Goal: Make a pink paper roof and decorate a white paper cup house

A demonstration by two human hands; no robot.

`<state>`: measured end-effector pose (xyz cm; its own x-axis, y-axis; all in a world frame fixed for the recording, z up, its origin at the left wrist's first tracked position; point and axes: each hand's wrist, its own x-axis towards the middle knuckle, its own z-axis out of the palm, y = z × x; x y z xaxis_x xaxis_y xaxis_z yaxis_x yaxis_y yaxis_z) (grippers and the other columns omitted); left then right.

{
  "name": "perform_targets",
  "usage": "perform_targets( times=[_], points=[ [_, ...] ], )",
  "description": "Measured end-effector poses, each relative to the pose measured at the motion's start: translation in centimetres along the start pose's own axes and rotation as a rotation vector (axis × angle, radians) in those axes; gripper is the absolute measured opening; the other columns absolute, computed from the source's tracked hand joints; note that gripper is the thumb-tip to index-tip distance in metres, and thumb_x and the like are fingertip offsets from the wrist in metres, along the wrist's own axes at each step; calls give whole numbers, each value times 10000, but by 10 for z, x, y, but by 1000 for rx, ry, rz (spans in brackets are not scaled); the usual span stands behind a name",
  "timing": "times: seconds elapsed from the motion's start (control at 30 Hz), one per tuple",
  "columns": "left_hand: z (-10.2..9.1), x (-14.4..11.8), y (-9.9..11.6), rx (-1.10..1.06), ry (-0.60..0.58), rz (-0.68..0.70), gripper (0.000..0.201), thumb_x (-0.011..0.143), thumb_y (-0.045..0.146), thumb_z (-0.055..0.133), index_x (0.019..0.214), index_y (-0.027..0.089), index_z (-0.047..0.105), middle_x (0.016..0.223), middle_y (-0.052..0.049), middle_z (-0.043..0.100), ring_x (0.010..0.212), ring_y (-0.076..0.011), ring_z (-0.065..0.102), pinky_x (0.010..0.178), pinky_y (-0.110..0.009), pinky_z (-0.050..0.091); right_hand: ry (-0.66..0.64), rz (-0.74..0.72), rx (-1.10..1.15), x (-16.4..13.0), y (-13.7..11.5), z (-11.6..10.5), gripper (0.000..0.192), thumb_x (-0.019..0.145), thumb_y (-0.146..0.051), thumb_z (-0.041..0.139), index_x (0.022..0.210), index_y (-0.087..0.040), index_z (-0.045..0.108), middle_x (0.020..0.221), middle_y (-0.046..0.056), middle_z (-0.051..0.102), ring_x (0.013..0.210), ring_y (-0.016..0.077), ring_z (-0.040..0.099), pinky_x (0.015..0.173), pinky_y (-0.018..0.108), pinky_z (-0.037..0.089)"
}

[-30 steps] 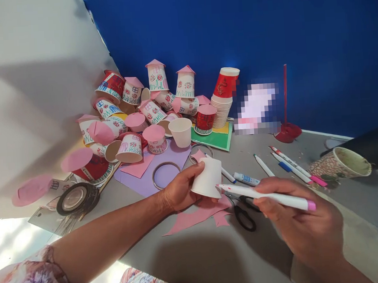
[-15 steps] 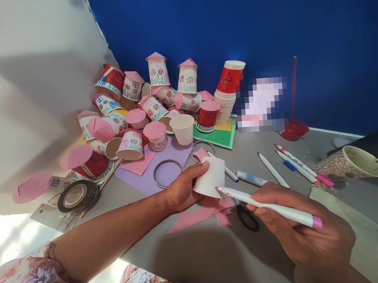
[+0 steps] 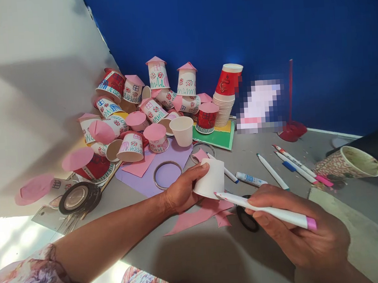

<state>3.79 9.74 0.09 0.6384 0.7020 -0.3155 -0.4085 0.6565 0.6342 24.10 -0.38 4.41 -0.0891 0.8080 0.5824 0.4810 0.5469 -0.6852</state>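
A plain white paper cup (image 3: 211,178) is upside down in my left hand (image 3: 187,186), thumb on its side and the other fingers mostly hidden behind it. My right hand (image 3: 299,224) grips a white felt-tip pen (image 3: 270,211) with a pink end. The pen's tip is at the cup's lower edge, near the rim; whether it touches cannot be made out. Below the cup lie pink paper scraps (image 3: 196,218) and the black handle of scissors (image 3: 247,217), partly hidden by the pen and right hand.
Decorated cups with pink paper roofs (image 3: 156,133) pile up at the back left. A stack of cups (image 3: 225,101) leans by the blue wall. Several pens (image 3: 272,170), a glue stick (image 3: 250,179), tape rolls (image 3: 79,197) and a patterned cup (image 3: 340,165) lie around.
The pen tip has moved slightly down and left along the cup, toward its rim. My right hand has shifted a little left with it; the left hand keeps its hold.
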Motion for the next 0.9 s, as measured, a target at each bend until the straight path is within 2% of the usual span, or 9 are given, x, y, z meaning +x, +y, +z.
perform_targets(
  times=[0.17,0.3,0.43,0.67,0.77,0.9],
  points=[
    [-1,1,0,-17,-13,7,441,798,461,823,1062,128,708,850,-90,717,766,-237,671,768,-370,539,-41,-27,62,6,-4,0,275,880,-69,676,1065,-265,729,804,-2,770,690,180,731,680,300,596],
    [0,1,0,-15,-3,7,471,767,483,847,1045,129,707,833,-74,702,745,-223,654,736,-344,529,-43,-29,58,7,-4,-1,274,865,-63,676,1048,-258,733,805,2,767,677,178,723,664,303,595],
    [0,1,0,-25,-1,16,416,799,451,825,1033,129,703,834,-79,708,745,-219,655,727,-327,510,-32,-22,39,4,-1,-1,269,875,-82,685,1067,-262,742,803,9,766,658,186,726,659,321,602],
    [0,-1,0,40,5,-6,485,803,482,816,1105,120,699,878,-106,746,807,-248,697,747,-332,522,52,22,-70,-3,4,0,179,911,-174,723,1048,-283,758,860,23,797,741,211,756,700,330,628],
    [0,-1,-1,55,22,-5,526,770,504,835,1102,117,704,898,-115,756,835,-253,700,776,-338,538,36,30,-49,-2,5,0,170,926,-188,714,1056,-288,758,861,8,794,698,184,744,675,298,620],
    [0,-1,0,59,13,3,507,786,491,820,1104,115,701,913,-125,761,856,-269,713,798,-352,545,34,9,-45,-2,5,0,197,915,-160,716,1065,-284,751,874,3,793,769,187,753,706,286,607]
  ],
)
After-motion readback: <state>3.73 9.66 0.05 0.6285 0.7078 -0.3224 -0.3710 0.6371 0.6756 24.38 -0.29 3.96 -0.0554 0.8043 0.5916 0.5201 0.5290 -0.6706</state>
